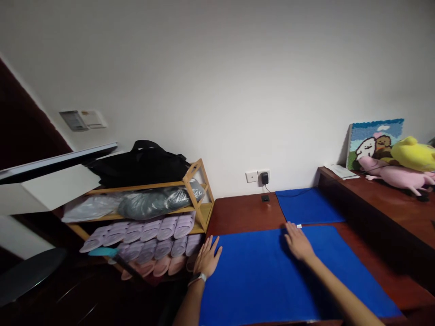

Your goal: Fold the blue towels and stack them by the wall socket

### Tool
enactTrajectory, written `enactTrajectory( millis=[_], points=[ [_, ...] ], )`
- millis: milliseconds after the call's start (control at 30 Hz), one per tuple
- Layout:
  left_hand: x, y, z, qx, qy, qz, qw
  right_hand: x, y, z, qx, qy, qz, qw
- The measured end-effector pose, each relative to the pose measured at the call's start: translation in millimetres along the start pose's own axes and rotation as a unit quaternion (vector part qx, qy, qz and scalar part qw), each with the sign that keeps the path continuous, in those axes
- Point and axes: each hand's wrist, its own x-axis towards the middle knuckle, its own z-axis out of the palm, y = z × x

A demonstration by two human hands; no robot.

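Observation:
A large blue cloth lies spread over the reddish-brown wooden table. My left hand, with a watch at the wrist, rests flat at the cloth's left edge, fingers spread. Near the far edge of the cloth, my right hand lies palm down with its fingers stretched out. A small white tag shows just beyond its fingers. Behind the large cloth is a smaller folded blue cloth. Neither hand grasps anything.
Left of the table stands a wooden rack holding several slippers, plastic-wrapped bundles and a black bag. A black plug sits in the wall socket. Plush toys and a fuzzy picture occupy the raised ledge at right.

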Motion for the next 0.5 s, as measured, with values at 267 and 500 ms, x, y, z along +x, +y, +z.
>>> enactTrajectory(
  millis=[267, 500],
  points=[
    [2.0, -2.3, 1.2, 0.0, -0.008, 0.004, 1.0, -8.6, -66.4, 24.7, 0.072, -0.064, -0.069, 0.993],
    [3.7, -6.1, 6.4, -0.007, 0.007, 0.005, 1.0, -35.1, 121.3, 7.4, 0.0, -0.062, 0.087, 0.994]
  ],
)
